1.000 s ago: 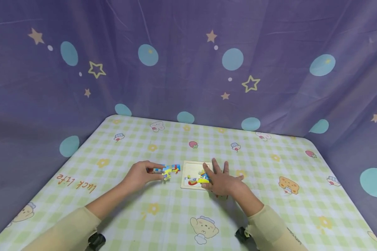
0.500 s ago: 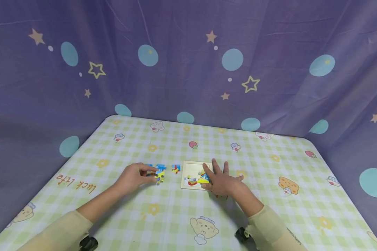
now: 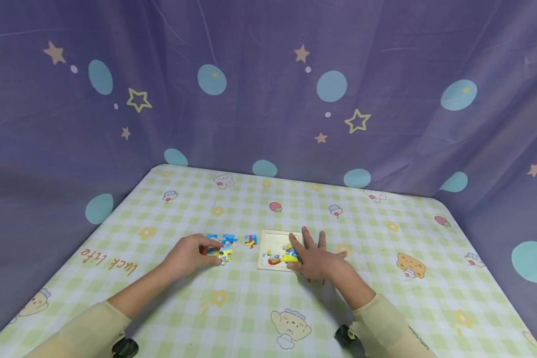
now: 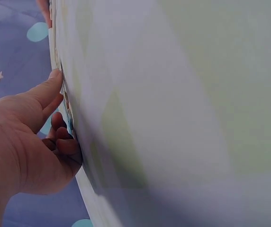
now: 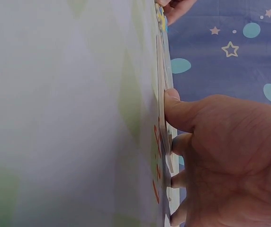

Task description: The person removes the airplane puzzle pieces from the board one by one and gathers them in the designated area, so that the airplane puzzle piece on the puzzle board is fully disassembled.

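Observation:
In the head view my left hand (image 3: 188, 257) is low over the table, its thumb and forefinger pinching a yellow-and-blue jigsaw piece (image 3: 225, 254). Beside it lie blue jigsaw pieces (image 3: 229, 239), some partly hidden by the fingers. A blue piece with a red and yellow shape (image 3: 250, 241) lies apart, left of the wooden puzzle tray (image 3: 270, 235). My right hand (image 3: 318, 259) rests with spread fingers on the tray's right side. Fitted pieces (image 3: 275, 259) fill part of the tray's near side; the hand covers some. The right wrist view shows the thumb (image 5: 173, 101) on the tray edge.
A checked cloth with printed figures (image 3: 291, 325) covers the table. A purple curtain (image 3: 268, 124) with stars and ovals hangs behind and at both sides. Each forearm carries a black wrist camera (image 3: 125, 346).
My left hand has drawn back to the left with the yellow-and-blue jigsaw piece and come lower, uncovering the blue pieces. My right hand stays on the tray.

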`<state>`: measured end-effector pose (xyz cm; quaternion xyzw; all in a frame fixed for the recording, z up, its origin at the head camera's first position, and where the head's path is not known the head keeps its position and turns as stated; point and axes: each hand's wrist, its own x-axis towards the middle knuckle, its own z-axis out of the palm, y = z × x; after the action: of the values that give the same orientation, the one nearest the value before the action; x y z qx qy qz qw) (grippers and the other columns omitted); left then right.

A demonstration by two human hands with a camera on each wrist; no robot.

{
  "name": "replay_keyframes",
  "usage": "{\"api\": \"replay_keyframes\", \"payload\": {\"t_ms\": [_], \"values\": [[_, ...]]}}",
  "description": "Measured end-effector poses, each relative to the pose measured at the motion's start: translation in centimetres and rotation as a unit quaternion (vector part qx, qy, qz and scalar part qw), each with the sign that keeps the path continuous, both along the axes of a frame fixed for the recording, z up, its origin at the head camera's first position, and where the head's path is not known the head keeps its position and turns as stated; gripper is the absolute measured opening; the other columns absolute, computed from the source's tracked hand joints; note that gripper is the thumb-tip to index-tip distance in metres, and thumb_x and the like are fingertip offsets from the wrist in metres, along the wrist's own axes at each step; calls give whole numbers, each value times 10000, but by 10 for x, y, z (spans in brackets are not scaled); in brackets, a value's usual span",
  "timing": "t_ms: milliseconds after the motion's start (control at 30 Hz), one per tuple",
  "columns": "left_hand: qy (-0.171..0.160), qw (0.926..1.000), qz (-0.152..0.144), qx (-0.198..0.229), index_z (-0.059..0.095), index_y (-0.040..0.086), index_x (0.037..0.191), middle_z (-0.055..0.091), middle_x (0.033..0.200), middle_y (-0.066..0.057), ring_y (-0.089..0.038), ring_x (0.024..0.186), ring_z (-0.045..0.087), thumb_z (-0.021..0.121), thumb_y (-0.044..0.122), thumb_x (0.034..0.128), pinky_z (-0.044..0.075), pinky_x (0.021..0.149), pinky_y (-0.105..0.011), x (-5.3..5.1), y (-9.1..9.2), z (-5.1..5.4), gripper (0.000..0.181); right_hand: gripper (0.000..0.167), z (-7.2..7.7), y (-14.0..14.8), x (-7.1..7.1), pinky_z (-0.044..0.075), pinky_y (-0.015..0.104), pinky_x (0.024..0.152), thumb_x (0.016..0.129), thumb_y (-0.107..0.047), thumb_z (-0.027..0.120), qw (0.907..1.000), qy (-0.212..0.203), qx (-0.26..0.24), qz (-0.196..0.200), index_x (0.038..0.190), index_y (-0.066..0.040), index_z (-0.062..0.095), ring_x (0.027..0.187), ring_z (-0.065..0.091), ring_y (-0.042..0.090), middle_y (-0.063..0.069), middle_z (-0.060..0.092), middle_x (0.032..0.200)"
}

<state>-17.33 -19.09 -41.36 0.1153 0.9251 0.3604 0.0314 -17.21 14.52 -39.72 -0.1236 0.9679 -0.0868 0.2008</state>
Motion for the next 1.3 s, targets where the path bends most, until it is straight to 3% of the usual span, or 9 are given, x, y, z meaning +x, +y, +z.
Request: {"api": "replay_keyframes", "payload": {"t_ms": [500, 700, 967, 1300], "values": [[-130, 9989, 162, 415, 748, 83, 1139, 554, 803, -25, -191, 749, 491, 857, 182, 820, 402, 689, -332, 2, 2, 4, 352, 775, -1, 1, -1, 107, 916, 879, 1005, -564, 512, 10000, -7, -4, 4, 1635, -332, 124, 1489, -77, 497, 72, -76, 1692], [145, 9984, 35, 550, 745, 72, 1125, 565, 796, -1, -177, 755, 523, 835, 188, 849, 428, 716, -328, 4, 11, 7, 313, 799, -1, 1, -1, 111, 914, 881, 998, -570, 527, 10000, 9, -74, -25, 1638, -308, 128, 1491, -69, 495, 73, -59, 1694], [25, 9971, -158, 738, 746, 80, 1128, 577, 805, -1, -174, 698, 509, 818, 170, 867, 427, 643, -286, 7, 23, 10, 285, 910, -1, 1, -2, 131, 911, 881, 972, -577, 574, 9997, 95, -176, -131, 1641, -167, 113, 1496, -35, 491, 63, -3, 1697], [118, 9958, -348, 843, 743, 89, 1117, 568, 819, 19, -159, 679, 488, 801, 203, 882, 408, 602, -273, 5, 40, 12, 268, 914, 0, 2, -1, 105, 908, 896, 962, -585, 584, 9992, 13, -275, -277, 1642, -185, 120, 1497, -67, 482, 82, -23, 1695]]}}
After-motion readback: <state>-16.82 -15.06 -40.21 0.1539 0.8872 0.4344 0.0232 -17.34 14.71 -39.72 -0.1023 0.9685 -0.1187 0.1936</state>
